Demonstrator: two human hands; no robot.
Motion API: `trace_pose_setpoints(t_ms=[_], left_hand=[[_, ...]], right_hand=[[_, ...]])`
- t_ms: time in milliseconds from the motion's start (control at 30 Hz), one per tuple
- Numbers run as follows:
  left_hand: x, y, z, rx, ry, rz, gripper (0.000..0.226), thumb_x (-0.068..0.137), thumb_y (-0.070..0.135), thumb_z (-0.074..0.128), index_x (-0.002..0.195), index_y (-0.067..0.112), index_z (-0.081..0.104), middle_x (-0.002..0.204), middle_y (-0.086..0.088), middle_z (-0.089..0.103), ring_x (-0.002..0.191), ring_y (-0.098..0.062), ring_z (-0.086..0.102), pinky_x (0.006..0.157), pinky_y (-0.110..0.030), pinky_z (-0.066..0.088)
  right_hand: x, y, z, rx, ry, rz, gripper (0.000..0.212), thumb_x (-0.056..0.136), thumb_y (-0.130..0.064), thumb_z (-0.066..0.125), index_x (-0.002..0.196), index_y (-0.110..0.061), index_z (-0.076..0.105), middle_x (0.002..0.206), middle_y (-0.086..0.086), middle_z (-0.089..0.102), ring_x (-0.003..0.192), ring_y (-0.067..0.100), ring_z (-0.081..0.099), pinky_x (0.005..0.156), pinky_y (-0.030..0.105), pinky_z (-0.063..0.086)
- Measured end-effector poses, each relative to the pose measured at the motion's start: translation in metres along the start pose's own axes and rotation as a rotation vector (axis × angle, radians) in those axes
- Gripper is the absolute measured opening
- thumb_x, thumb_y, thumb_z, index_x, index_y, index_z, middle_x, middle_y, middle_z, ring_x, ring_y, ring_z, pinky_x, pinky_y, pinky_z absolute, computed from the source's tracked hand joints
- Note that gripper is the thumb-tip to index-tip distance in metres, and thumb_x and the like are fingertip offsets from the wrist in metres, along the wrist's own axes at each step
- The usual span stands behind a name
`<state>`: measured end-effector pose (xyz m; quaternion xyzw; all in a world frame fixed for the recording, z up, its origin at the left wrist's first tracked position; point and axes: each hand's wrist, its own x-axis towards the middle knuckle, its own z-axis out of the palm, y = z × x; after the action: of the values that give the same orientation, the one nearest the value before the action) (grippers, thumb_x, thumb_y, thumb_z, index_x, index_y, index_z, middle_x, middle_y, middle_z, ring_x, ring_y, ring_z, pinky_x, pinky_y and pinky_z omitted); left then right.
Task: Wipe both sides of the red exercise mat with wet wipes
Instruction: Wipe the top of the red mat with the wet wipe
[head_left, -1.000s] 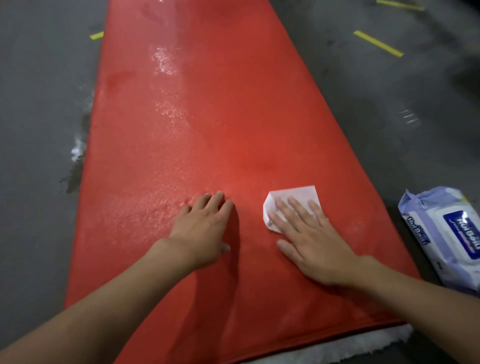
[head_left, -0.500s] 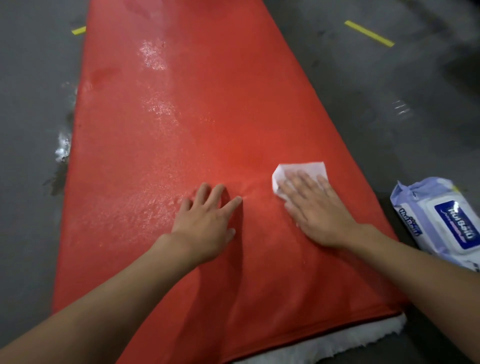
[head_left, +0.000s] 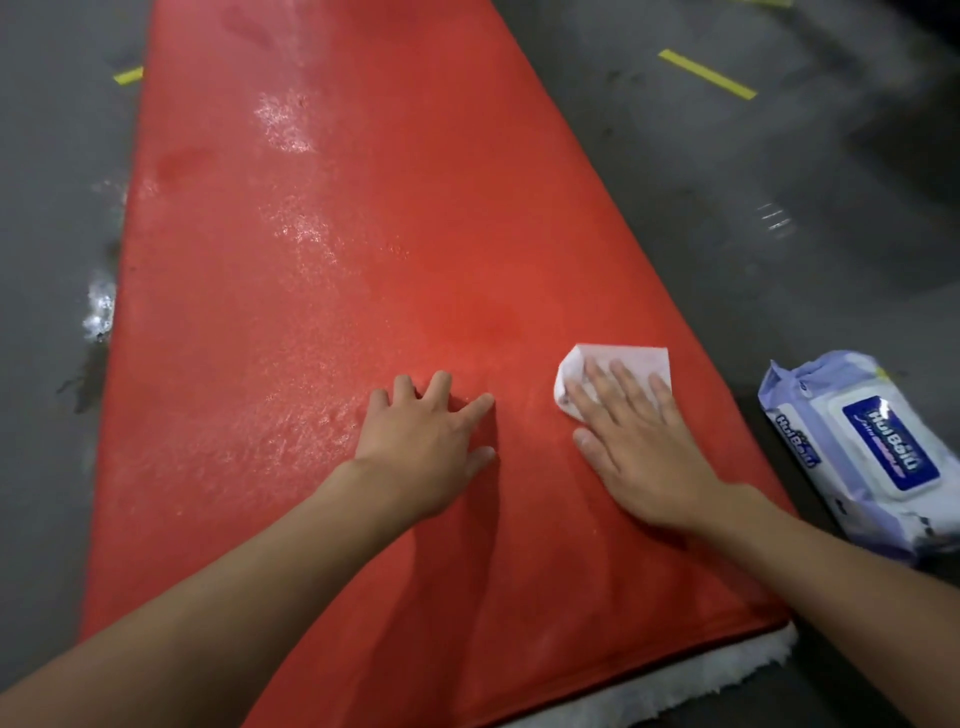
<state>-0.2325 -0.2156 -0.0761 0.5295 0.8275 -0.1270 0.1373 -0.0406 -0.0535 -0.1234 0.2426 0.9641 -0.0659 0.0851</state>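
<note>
1. Pressing the folded wet wipe flat onto the red exercise mat, your right hand lies palm down with its fingers straight and slightly fanned. It pinches nothing. The wipe sits near the mat's right edge, toward the near end.
2. Your left hand rests spread and palm down on the mat, just left of the right hand and apart from the wipe. It appears to be bracing you.
3. The mat lies flat on the grey floor, running away from you. A white fluffy strip shows under its near edge. A wipes pack lies on the floor just beside the right edge.
4. A wet sheen shows along the left half and the far middle. The near right area looks duller and probably needs more passes. Whether the underside has been wiped cannot be told.
5. Handling, as judged:
   - The mat looks soft, bendable and light, and slippery where damp. To turn it, grip one long edge or the near corners with both hands.
   - The wipe is thin and limp, so keep your fingers flat or it will bunch.
</note>
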Motion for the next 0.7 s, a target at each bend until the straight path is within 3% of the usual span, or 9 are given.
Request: trace_pose_setpoints(t_ms=[100,167,200,267,367,433,533,600,700], left_hand=[[0.002,0.002,0.002,-0.036,0.041,0.015,0.055,0.097,0.059,0.028,0.149,0.041,0.019,0.145,-0.007,0.027,0.127,-0.036,0.033,0.102,-0.048,0.033],[0.001,0.004,0.007,-0.101,0.05,0.062,0.058,0.099,0.053,0.031,0.152,0.032,0.021,0.158,-0.006,0.011,0.146,-0.031,0.013,0.114,-0.048,0.022],[0.002,0.005,0.009,-0.137,0.047,0.087,0.06,0.1,0.051,0.032,0.153,0.027,0.021,0.162,-0.003,0.005,0.15,-0.026,0.005,0.118,-0.045,0.017],[0.005,0.006,0.009,-0.175,0.046,0.118,0.061,0.099,0.052,0.033,0.152,0.023,0.025,0.163,0.0,0.008,0.15,-0.021,0.008,0.119,-0.043,0.019],[0.011,0.005,0.004,-0.15,0.093,0.126,0.055,0.095,0.058,0.038,0.137,0.023,0.042,0.15,0.003,0.031,0.136,-0.024,0.031,0.106,-0.045,0.033],[0.014,0.006,-0.001,-0.137,0.094,0.13,0.052,0.093,0.061,0.041,0.127,0.023,0.045,0.139,0.004,0.038,0.124,-0.024,0.038,0.098,-0.043,0.037],[0.02,0.003,-0.003,-0.13,0.072,0.145,0.054,0.09,0.064,0.044,0.128,0.025,0.042,0.138,0.005,0.037,0.123,-0.023,0.038,0.095,-0.041,0.04],[0.022,0.0,-0.004,-0.143,0.064,0.151,0.055,0.09,0.064,0.045,0.13,0.027,0.041,0.141,0.006,0.035,0.125,-0.023,0.037,0.097,-0.041,0.041],[0.022,-0.001,-0.005,-0.139,0.072,0.161,0.052,0.091,0.061,0.046,0.13,0.027,0.039,0.142,0.007,0.033,0.125,-0.023,0.035,0.098,-0.041,0.041]], right_hand=[[-0.008,0.022,-0.001,-0.087,-0.054,-0.104,0.057,0.103,-0.044,0.022,0.158,-0.031,0.012,0.166,-0.002,0.006,0.153,0.023,0.001,0.121,0.049,0.002],[0.017,0.038,-0.008,-0.097,-0.069,0.025,0.068,0.1,-0.034,0.037,0.158,-0.032,0.002,0.166,-0.002,-0.007,0.152,0.025,-0.009,0.12,0.05,-0.002],[0.027,0.042,-0.011,-0.073,-0.058,0.139,0.066,0.101,-0.036,0.033,0.157,-0.035,-0.004,0.166,-0.004,-0.012,0.152,0.022,-0.013,0.12,0.049,-0.004],[0.029,0.037,-0.009,0.021,-0.002,0.229,0.057,0.101,-0.047,0.01,0.154,-0.039,-0.01,0.165,-0.007,-0.015,0.151,0.017,-0.015,0.12,0.046,-0.008],[-0.006,0.026,0.005,0.019,0.008,0.089,0.058,0.096,-0.056,-0.013,0.152,-0.042,-0.01,0.165,-0.008,-0.01,0.152,0.016,-0.011,0.119,0.043,-0.01],[-0.002,0.044,0.003,-0.008,-0.028,0.067,0.06,0.097,-0.055,-0.011,0.155,-0.042,-0.004,0.166,-0.008,-0.007,0.152,0.015,-0.011,0.119,0.041,-0.01],[0.036,0.058,-0.009,0.041,0.003,0.292,0.058,0.1,-0.044,0.015,0.156,-0.041,-0.002,0.166,-0.005,-0.01,0.152,0.017,-0.013,0.122,0.047,-0.004],[0.048,0.047,-0.009,0.089,0.061,0.378,0.057,0.102,-0.044,0.016,0.157,-0.038,0.002,0.166,-0.004,-0.01,0.152,0.018,-0.011,0.121,0.049,-0.003],[0.032,0.036,-0.002,0.038,0.035,0.253,0.059,0.1,-0.048,0.01,0.157,-0.038,-0.001,0.165,-0.006,-0.014,0.151,0.018,-0.016,0.12,0.047,-0.009]])
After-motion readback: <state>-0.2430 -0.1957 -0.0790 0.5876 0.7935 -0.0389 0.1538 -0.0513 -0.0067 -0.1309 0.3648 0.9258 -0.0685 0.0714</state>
